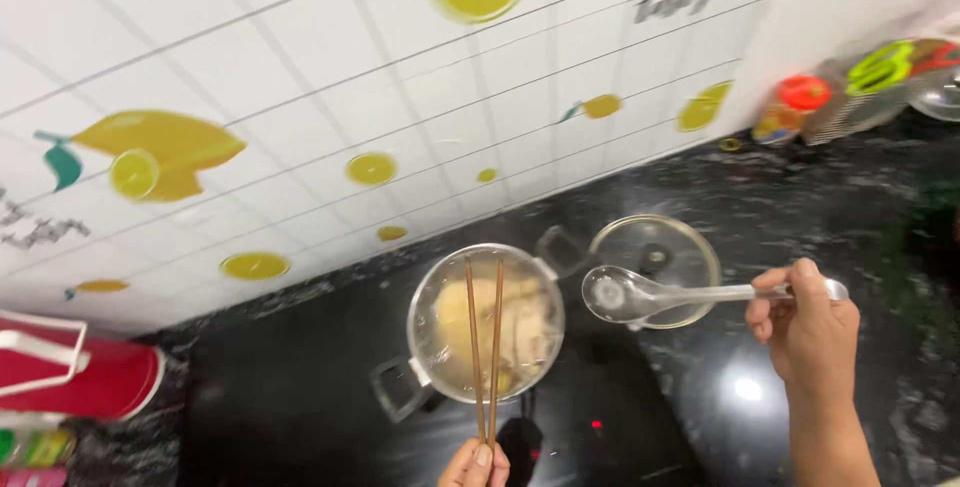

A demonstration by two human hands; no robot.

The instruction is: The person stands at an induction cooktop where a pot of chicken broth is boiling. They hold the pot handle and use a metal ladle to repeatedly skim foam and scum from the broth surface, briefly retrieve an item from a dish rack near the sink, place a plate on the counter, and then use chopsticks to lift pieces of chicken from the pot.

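Steel pot [486,325], two-handled, on a black cooktop [600,437] set in a dark speckled tabletop [800,197]; it holds pale pieces of food in clear liquid. Wooden chopsticks [486,347], one pair, reaching over the pot with tips near its far rim; left hand [474,467], at the bottom edge of view, fingers pinched together on their near ends. Metal ladle [640,296], bowl just right of the pot and above a glass lid [655,269] lying on the tabletop; right hand [805,322], fingers closed round the ladle's handle. Red container [75,372] at far left. Wall of white tiles with lemon motifs [160,152] behind.
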